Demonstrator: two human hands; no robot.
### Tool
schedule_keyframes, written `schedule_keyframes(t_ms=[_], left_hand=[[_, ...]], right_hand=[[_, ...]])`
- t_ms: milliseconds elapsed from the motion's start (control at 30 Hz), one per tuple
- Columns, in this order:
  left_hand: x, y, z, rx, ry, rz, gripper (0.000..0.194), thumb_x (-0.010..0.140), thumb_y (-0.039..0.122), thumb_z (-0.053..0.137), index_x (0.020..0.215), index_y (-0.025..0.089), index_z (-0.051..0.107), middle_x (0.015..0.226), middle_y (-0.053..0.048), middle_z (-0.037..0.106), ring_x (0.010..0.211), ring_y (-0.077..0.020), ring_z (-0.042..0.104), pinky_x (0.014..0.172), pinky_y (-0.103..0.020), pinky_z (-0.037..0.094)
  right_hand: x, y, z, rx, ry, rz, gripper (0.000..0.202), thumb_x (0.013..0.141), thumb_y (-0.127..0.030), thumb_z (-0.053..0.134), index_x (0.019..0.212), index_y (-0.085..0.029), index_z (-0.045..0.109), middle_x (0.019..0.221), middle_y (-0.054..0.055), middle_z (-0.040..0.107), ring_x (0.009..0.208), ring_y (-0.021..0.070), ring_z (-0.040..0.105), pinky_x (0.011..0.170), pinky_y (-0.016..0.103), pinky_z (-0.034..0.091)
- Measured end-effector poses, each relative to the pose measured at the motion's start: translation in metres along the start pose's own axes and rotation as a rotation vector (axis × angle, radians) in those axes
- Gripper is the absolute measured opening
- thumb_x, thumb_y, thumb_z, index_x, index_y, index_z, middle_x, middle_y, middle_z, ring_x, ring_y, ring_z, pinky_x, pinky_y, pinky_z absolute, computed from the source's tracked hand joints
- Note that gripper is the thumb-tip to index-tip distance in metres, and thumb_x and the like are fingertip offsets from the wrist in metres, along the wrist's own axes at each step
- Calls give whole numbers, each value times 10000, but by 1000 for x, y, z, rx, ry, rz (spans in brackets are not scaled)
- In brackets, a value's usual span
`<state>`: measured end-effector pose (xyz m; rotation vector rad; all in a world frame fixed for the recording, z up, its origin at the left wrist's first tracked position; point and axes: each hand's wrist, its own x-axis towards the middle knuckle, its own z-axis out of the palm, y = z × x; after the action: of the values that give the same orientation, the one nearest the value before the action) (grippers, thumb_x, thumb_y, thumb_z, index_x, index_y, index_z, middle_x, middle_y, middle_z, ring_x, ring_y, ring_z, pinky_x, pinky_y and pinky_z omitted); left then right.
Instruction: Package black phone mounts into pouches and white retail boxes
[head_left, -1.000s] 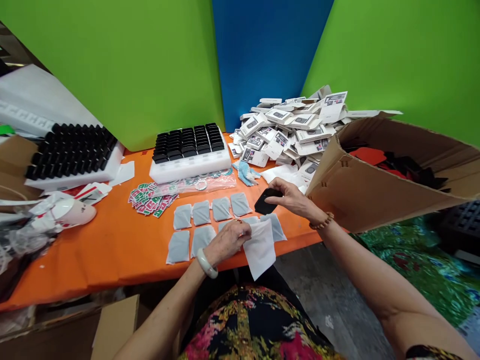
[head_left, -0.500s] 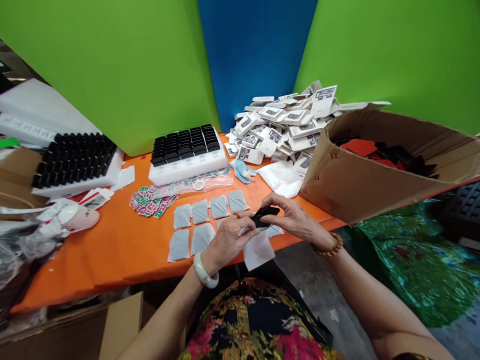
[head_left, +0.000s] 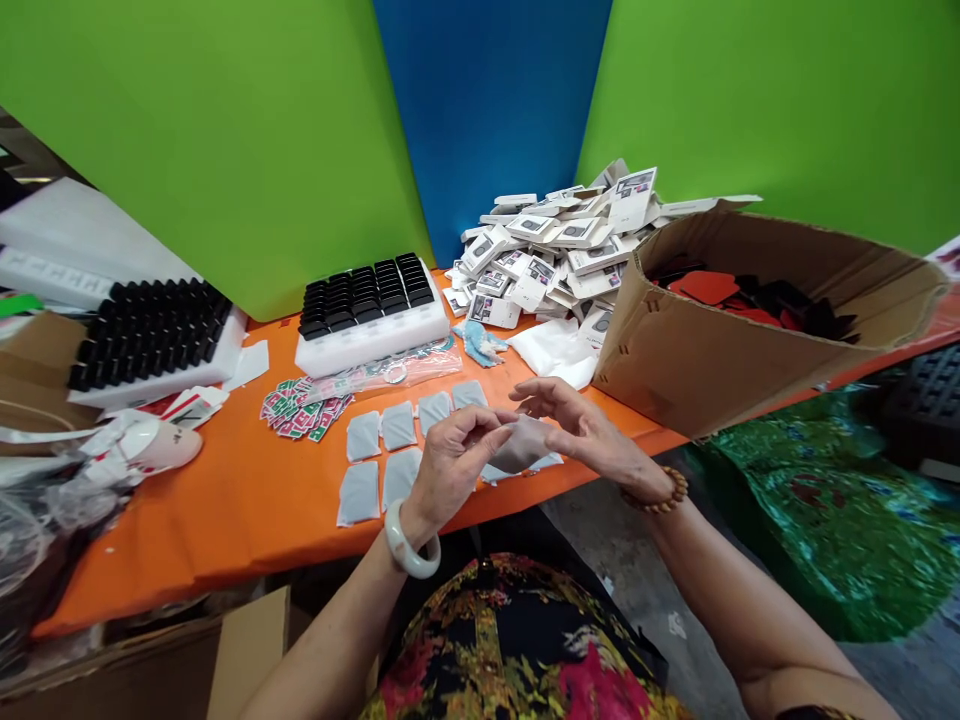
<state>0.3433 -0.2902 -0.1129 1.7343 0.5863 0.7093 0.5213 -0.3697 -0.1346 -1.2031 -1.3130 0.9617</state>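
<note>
A thin whitish pouch [head_left: 521, 447] is between my two hands above the table's front edge, with a dark shape showing through it. My left hand [head_left: 461, 455], a pale bangle at its wrist, pinches the pouch's left side. Curled around the right side is my right hand [head_left: 585, 430], its thumb against the pouch's edge; its far fingertips are partly hidden. Several grey-looking wrapped flat pieces [head_left: 364, 437] lie in two rows on the orange table [head_left: 285, 500], some of them hidden behind my left hand.
White foam trays [head_left: 375, 340] hold rows of black pieces. Left of the rows lies a pile of coloured cards [head_left: 304, 410]. White boxes [head_left: 532, 280] are heaped at the back. On the right, a cardboard box [head_left: 660, 360] contains red and black pieces. A blue crumpled glove [head_left: 480, 343] lies behind my hands.
The black flat piece that was bare in my hands is now covered by the thin pouch, which earlier hung below it. My right fingers have spread a little.
</note>
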Motion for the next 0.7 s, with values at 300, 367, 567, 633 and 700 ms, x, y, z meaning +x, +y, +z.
schedule_keyframes(t_ms=[300, 367, 567, 633, 700], left_hand=[[-7, -16, -1, 287, 493, 171, 120, 828, 236, 624, 934, 207, 575, 1087, -76, 636, 1078, -210, 580, 966, -375, 442], [-18, -23, 4, 360, 532, 194, 128, 830, 228, 619, 948, 217, 569, 1065, -72, 628, 1082, -212, 573, 993, -394, 425], [-39, -44, 23, 3, 254, -171, 389, 780, 285, 676, 1136, 210, 539, 1127, -68, 631, 1043, -202, 591, 936, -352, 460], [-38, -49, 22, -198, 181, -261, 326, 765, 309, 686, 1043, 184, 571, 977, -38, 656, 891, -168, 611, 828, -300, 485], [-35, -54, 19, -329, 131, -316, 260, 751, 337, 695, 923, 166, 600, 837, -8, 645, 772, -137, 586, 742, -261, 471]], right_hand=[[17, 28, 16, 149, 202, 188, 284, 790, -464, 650, 792, -183, 611, 675, -1, 601, 595, 127, 532, 551, 249, 422], [20, 31, 17, 203, 224, 221, 310, 759, -480, 681, 768, -182, 599, 650, -6, 596, 572, 119, 518, 533, 239, 405], [22, 27, 31, 481, 156, 321, 389, 664, -515, 752, 713, -189, 546, 593, -30, 554, 498, 90, 451, 475, 223, 365], [23, 29, 36, 483, 114, 362, 387, 683, -523, 730, 708, -192, 532, 589, -36, 534, 481, 87, 429, 465, 227, 350], [23, 32, 37, 361, 147, 348, 369, 725, -538, 680, 736, -200, 532, 611, -28, 531, 498, 101, 438, 483, 244, 366]])
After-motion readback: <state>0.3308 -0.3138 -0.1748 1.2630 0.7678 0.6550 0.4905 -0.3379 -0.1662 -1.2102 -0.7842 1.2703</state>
